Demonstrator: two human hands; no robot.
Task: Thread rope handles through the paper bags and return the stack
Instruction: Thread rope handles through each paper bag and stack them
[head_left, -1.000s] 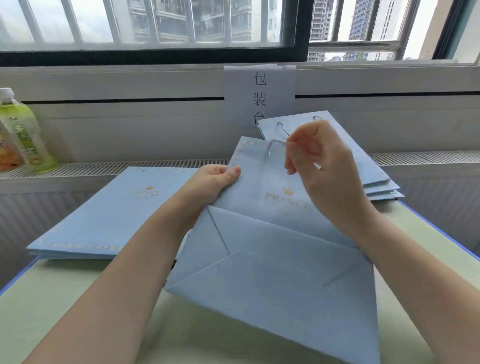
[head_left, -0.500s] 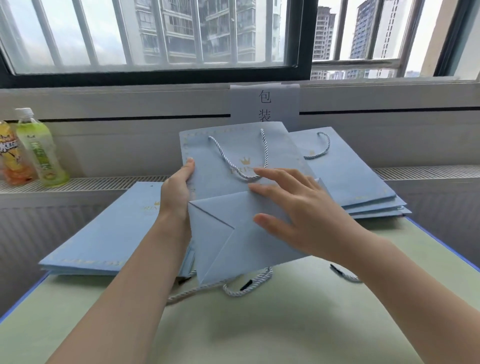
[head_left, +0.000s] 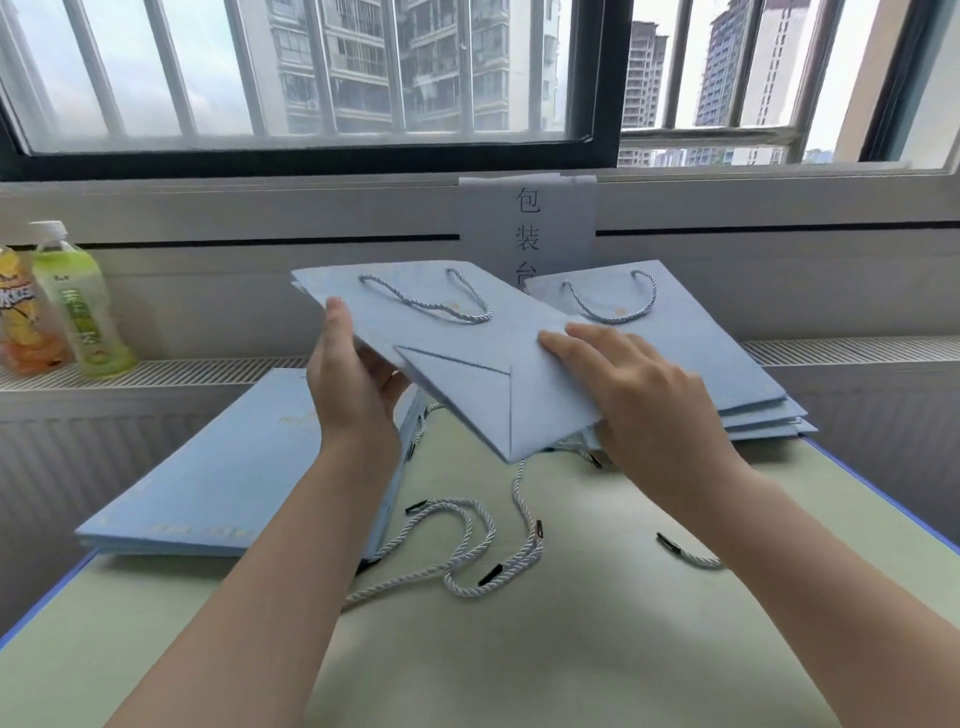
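Head view, looking down over a pale green desk (head_left: 519, 649) under a barred window. Far left on the radiator ledge stand an orange snack bag (head_left: 23, 317) and, just beside it, a green drink bottle (head_left: 78, 306), upright with a white cap. Next comes a flat stack of light blue paper bags (head_left: 234, 483) without handles, lying on the desk's left part.

The left hand (head_left: 353, 384) grips the left edge of a folded blue bag (head_left: 467, 358) held up off the desk: the thumb lies on top, and the fingers curl underneath. This bag already carries a twisted rope handle (head_left: 431, 301) looped across its upper face, and its folded bottom flap points toward the viewer. Below it, loose rope handles (head_left: 467, 545) with dark tips lie tangled on the desk between the two forearms.

The right hand (head_left: 644, 395) holds the bag's right side, its fingers (head_left: 571, 343) fairly straight on the top face; whether the thumb grips underneath I cannot tell. Behind it, against the wall, a paper sign (head_left: 527, 234) bears three characters. At the right, a stack of finished bags (head_left: 701, 353) lies on the desk, the top one showing its own rope loop. One more rope end (head_left: 685, 553) peeks out beside the right forearm.
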